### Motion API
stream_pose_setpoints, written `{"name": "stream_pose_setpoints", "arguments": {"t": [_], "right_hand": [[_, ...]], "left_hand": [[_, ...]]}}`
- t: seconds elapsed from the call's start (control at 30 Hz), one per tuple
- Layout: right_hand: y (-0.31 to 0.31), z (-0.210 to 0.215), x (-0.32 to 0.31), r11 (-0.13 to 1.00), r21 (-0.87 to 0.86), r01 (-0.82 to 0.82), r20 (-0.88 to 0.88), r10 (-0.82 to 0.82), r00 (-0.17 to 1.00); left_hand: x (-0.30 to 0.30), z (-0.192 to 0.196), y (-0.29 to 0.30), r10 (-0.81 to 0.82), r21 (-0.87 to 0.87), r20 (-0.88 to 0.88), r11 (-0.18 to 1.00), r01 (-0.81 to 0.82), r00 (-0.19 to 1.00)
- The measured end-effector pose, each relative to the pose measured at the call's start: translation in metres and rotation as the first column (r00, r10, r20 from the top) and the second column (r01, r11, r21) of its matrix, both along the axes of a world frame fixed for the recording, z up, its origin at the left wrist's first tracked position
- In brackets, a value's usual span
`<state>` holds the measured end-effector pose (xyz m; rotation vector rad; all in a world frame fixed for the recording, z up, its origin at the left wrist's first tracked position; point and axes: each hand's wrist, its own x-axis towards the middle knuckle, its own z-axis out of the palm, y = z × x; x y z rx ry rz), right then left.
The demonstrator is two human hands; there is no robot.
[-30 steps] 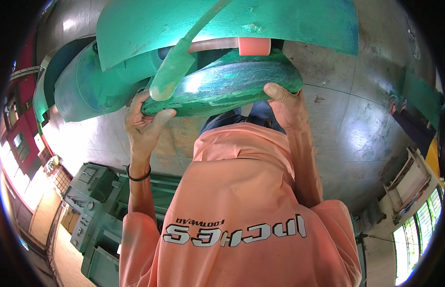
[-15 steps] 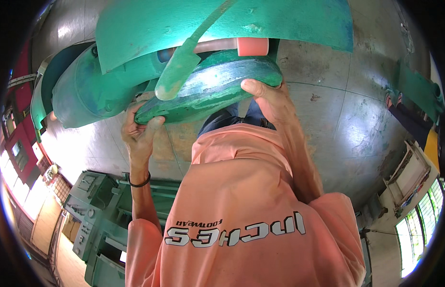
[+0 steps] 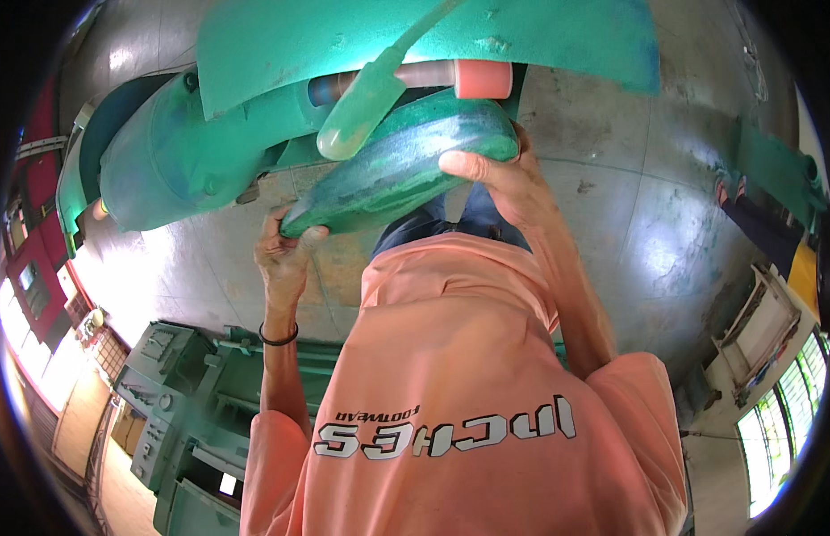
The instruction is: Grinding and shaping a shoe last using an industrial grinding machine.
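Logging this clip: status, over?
Left hand and right hand both grip green curved part. Green lever hangs close above it.

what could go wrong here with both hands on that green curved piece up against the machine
1. The right hand grips the green curved piece just below the pink-tipped shaft; its fingers could get pinched between them.
2. The left hand holds only the lower tip of the piece, so that end might slip and swing down.
3. The pale green lever lies across the piece and could snag it.
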<state>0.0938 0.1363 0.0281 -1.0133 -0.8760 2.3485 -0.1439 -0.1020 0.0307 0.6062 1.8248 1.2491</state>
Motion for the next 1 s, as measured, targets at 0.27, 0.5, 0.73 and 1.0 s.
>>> {"name": "stream_pose_setpoints", "arguments": {"t": [0.27,0.5,0.73,1.0], "right_hand": [[-0.05,0.056,0.013,0.716,0.628,-0.305,0.356,0.085,0.931],[-0.043,0.056,0.049,0.585,0.726,-0.362,0.39,0.084,0.917],[-0.032,0.022,0.123,0.696,0.629,-0.346,0.453,0.033,0.891],[-0.039,-0.002,0.151,0.816,0.516,-0.261,0.427,0.019,0.904]], "left_hand": [[0.085,0.009,0.077,-0.459,-0.017,-0.247,0.882,0.47,0.853],[0.112,-0.021,0.107,-0.445,0.353,-0.28,0.776,0.523,0.85],[0.125,-0.041,0.109,-0.472,0.343,-0.155,0.798,0.495,0.868],[0.139,-0.042,0.117,-0.479,0.315,-0.228,0.788,0.529,0.848]]}}
